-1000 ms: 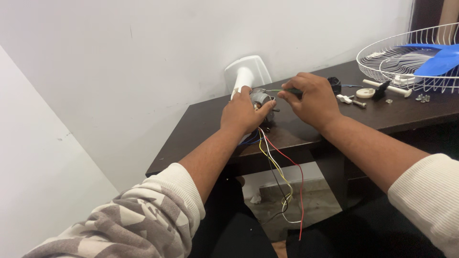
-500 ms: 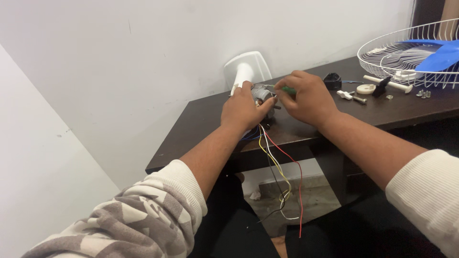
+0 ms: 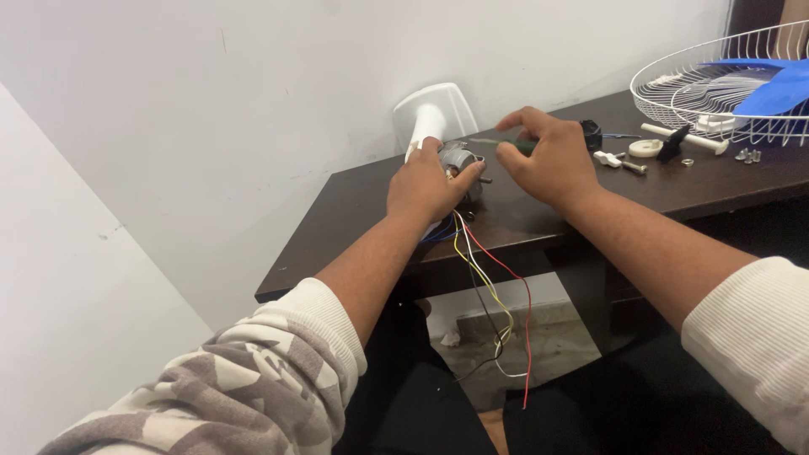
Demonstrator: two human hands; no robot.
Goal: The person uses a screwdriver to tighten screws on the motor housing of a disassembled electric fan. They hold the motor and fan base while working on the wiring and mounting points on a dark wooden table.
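Note:
My left hand grips a small grey fan motor on the dark wooden table. Red, yellow, white and black wires hang from the motor over the table's front edge. My right hand holds a green-handled screwdriver whose shaft points left toward the top of the motor. A white plastic fan housing stands behind the motor against the wall.
A white wire fan guard with a blue fan blade in it lies at the table's far right. Near it lie white plastic parts, a black knob, screws and nuts. Wall runs along the left.
My right hand has lifted a little and drawn the screwdriver back to the right, away from the motor. My left hand stays on the motor.

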